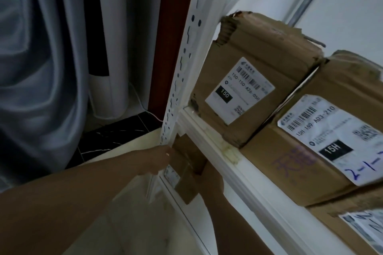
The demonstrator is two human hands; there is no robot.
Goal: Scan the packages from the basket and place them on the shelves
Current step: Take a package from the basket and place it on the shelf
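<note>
Here, my left hand (pixel 158 160) pinches the left edge of the small cardboard box (pixel 186 163), while my right hand (pixel 210 174) lies against its right side with the fingers hidden, so I cannot tell whether they curl round it. The box sits between my hands at the opening just below the white shelf beam (pixel 207 136), beside the perforated upright (pixel 182 72). It seems light and stiff, its taped faces perhaps slick, so I judge opposite sides near the corners the surest hold.
</note>
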